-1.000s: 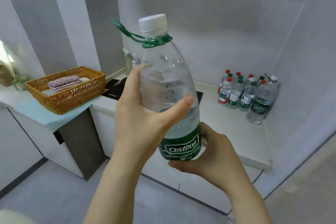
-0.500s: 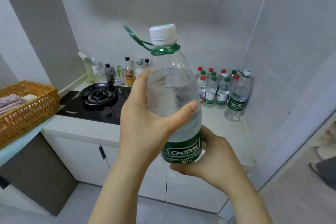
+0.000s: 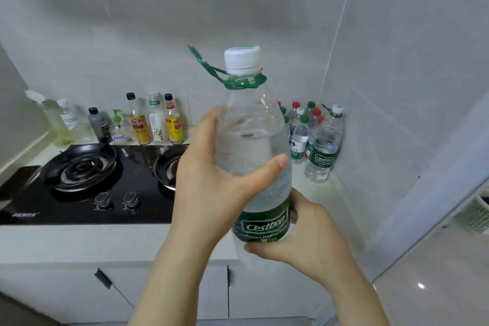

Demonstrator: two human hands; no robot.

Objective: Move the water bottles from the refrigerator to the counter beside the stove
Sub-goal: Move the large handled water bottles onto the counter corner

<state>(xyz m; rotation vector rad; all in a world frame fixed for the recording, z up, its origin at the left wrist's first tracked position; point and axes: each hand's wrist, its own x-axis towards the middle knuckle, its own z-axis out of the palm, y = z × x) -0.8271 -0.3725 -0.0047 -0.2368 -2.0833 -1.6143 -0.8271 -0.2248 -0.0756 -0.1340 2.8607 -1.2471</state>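
Note:
A large clear water bottle (image 3: 251,124) with a white cap, green carry loop and green Cestbon label is held upright in front of me, above the counter's front edge. My left hand (image 3: 211,180) grips its middle, thumb across the front. My right hand (image 3: 304,235) cups and grips its base by the label. On the white counter (image 3: 317,193) right of the stove (image 3: 79,193), in the corner, stand several small water bottles (image 3: 300,137) with red and green caps and another large Cestbon bottle (image 3: 324,145).
Behind the black two-burner stove stands a row of sauce and cleaner bottles (image 3: 156,122). Tiled walls close the corner at the back and right. White cabinet doors (image 3: 172,294) run below the counter. A white basket (image 3: 476,217) shows at the far right.
My view has come closer and turned right: the wicker basket has left the frame and the stove and counter loom larger. Both hands keep the same grip on the bottle.

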